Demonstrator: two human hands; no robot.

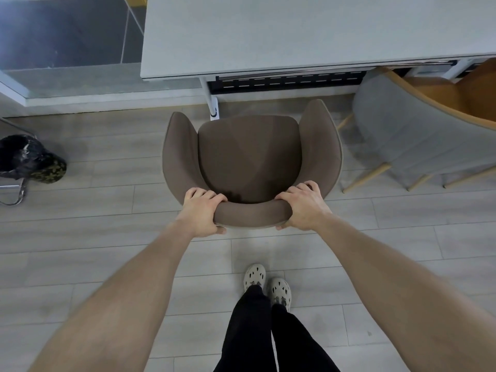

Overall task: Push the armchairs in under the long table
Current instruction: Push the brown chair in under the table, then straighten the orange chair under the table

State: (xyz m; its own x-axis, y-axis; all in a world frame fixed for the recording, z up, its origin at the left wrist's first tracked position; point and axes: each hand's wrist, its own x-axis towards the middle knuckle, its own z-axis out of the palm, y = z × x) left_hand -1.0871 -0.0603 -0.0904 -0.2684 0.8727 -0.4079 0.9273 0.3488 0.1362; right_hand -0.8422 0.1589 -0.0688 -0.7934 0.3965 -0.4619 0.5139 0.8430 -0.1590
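Black plastic lines a small bin (pixel 25 157) at the far left, on the pale plank floor (pixel 107 237), well clear of the work. Next comes the left hand (pixel 202 212), clamped over the left end of the backrest of the brown armchair (pixel 249 157), fingers curled over the top edge and thumb tucked underneath. That chair stands on the floor just short of the long table (pixel 308 36), its seat front close to the table's white leg (pixel 214 108) and none of it yet under the top. The right hand (pixel 303 208) grips the backrest's right end in the same way. Further right a grey armchair (pixel 402 135) with wooden legs sits already partly under the table edge, near the brown one's right arm. For the push, an even shove from both hands should keep the chair square; the white leg lies nearly in line with the seat's left half, so the chair probably needs steering a little to the right to slip past it, yet not so far that its right arm knocks the grey chair. Sliding low and slowly would likely spare the floor and stop the armrests catching the table's underside.
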